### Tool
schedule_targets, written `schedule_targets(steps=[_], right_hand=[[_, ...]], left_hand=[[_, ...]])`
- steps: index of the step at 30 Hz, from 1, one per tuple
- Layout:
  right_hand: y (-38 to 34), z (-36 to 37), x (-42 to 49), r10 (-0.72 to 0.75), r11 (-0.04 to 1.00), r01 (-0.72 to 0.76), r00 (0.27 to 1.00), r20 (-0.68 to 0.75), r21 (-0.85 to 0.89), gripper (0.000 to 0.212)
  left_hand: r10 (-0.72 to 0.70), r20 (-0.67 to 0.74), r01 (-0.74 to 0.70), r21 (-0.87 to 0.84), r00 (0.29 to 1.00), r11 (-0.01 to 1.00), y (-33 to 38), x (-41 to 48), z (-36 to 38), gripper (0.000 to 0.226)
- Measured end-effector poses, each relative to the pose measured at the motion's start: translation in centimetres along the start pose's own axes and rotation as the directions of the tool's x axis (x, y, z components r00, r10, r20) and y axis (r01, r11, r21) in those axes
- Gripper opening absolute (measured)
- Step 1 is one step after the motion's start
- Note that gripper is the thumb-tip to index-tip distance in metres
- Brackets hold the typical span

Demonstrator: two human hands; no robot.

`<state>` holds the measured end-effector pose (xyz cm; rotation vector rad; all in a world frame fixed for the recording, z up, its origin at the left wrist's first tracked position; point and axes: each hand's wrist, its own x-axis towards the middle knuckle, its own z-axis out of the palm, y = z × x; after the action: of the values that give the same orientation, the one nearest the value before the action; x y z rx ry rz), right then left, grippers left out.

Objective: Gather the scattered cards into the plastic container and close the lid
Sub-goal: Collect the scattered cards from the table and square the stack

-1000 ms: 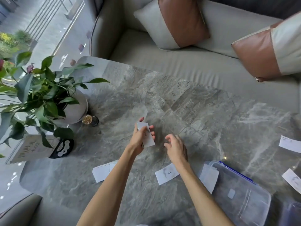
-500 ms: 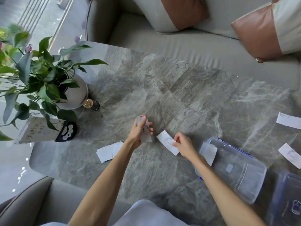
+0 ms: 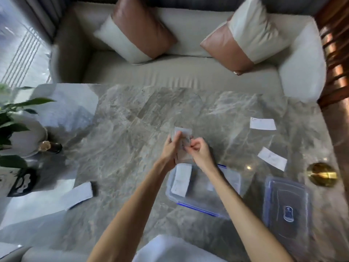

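A small stack of cards (image 3: 181, 142) is held above the middle of the tabletop (image 3: 120, 129), clamped in the left hand (image 3: 170, 148); the right hand (image 3: 198, 151) pinches the stack's right edge with thumb and fingertips together. Just near of the hands sits the open container (image 3: 204, 188), clear with blue edging, and one card (image 3: 181, 179) lies in its left part. The lid (image 3: 286, 206) rests flat on the tabletop just right of the container, apart from it. Loose cards lie around: one (image 3: 262, 123) far right, one (image 3: 272, 158) right of the hands and far of the lid, and a pair (image 3: 79, 195) at near left, seemingly overlapping, though blur hides the edges. A round brass object (image 3: 323, 174) sits at the right edge beside the lid. At far left stand a white pot (image 3: 26, 137) with a leafy plant (image 3: 11, 118), a small dark bottle (image 3: 51, 147) next to it and a black-and-white item (image 3: 22, 182) nearer. Beyond the tabletop is a pale sofa (image 3: 179, 72) with two brown-and-cream cushions (image 3: 137, 35)
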<state>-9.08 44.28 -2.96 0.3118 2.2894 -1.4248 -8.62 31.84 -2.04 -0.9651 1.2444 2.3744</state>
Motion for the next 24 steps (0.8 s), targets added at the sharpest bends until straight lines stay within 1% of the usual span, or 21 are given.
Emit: schedule_targets(steps=[1, 2, 4, 5, 7, 8, 9, 11, 14, 17, 18, 20, 22, 23, 24], right_hand=[[0.8, -1.8, -0.1, -0.036, 0.998, 0.036, 0.999, 0.006, -0.052, 0.023], [1.6, -3.9, 0.0, -0.062, 0.994, 0.063, 0.998, 0.008, -0.089, 0.022], [3.0, -8.8, 1.1, -0.101, 0.983, 0.096, 0.994, -0.028, -0.158, 0.021], [3.8, -11.6, 2.2, -0.108, 0.972, 0.090, 0.992, -0.071, -0.219, 0.022], [5.4, -17.3, 5.4, -0.096, 0.929, 0.025, 0.980, -0.176, -0.369, 0.018], [6.2, -19.9, 7.3, -0.085, 0.908, -0.015, 0.972, -0.218, -0.418, 0.015], [7.0, -22.2, 9.3, -0.078, 0.893, -0.044, 0.965, -0.249, -0.448, 0.015], [8.5, -26.0, 12.9, -0.059, 0.864, -0.096, 0.955, -0.289, -0.495, 0.020], [10.4, -29.0, 17.0, -0.041, 0.815, -0.118, 0.965, -0.259, -0.568, 0.030], [12.0, -29.2, 19.6, -0.070, 0.786, -0.038, 0.986, -0.150, -0.617, 0.036], [12.3, -29.0, 20.1, -0.082, 0.760, -0.005, 0.991, -0.104, -0.650, 0.038], [12.8, -28.6, 20.8, -0.120, 0.668, 0.051, 0.992, -0.041, -0.742, 0.041], [12.8, -28.8, 21.0, -0.127, 0.603, 0.029, 0.990, -0.060, -0.797, 0.040], [12.6, -29.2, 21.0, -0.108, 0.602, 0.003, 0.991, -0.078, -0.798, 0.038], [12.4, -29.6, 21.0, -0.078, 0.648, -0.022, 0.992, -0.095, -0.761, 0.035]], left_hand=[[0.003, 0.006, -0.003, -0.015, 1.000, 1.000, -1.1, 0.1, 1.7, 0.025], [-0.002, 0.006, 0.002, -0.016, 1.000, 1.000, -2.1, 0.2, 3.7, 0.024], [-0.014, 0.005, 0.014, 0.001, 1.000, 1.000, -3.5, 1.1, 8.0, 0.034], [-0.037, 0.015, 0.037, -0.012, 0.999, 0.999, -4.3, 1.9, 10.2, 0.037], [-0.081, 0.051, 0.081, -0.017, 0.995, 0.997, -5.6, 4.0, 14.1, 0.041], [-0.090, 0.064, 0.090, 0.008, 0.994, 0.996, -6.3, 5.1, 15.8, 0.042], [-0.095, 0.076, 0.092, 0.042, 0.993, 0.995, -6.9, 6.3, 17.4, 0.042], [-0.119, 0.103, 0.112, 0.075, 0.988, 0.991, -8.2, 8.7, 19.7, 0.038], [-0.177, 0.121, 0.168, 0.087, 0.977, 0.982, -10.0, 11.6, 21.9, 0.029], [-0.196, 0.108, 0.190, 0.067, 0.975, 0.980, -11.2, 13.4, 22.8, 0.016], [-0.194, 0.100, 0.188, 0.067, 0.976, 0.980, -11.4, 13.7, 22.8, 0.014], [-0.182, 0.067, 0.176, 0.078, 0.981, 0.981, -11.5, 14.3, 22.5, 0.013], [-0.153, 0.030, 0.150, 0.091, 0.988, 0.984, -11.3, 14.7, 21.9, 0.010], [-0.138, 0.018, 0.135, 0.103, 0.990, 0.985, -11.1, 14.9, 21.6, 0.009], [-0.123, 0.008, 0.122, 0.113, 0.992, 0.986, -11.0, 15.1, 21.3, 0.011]])
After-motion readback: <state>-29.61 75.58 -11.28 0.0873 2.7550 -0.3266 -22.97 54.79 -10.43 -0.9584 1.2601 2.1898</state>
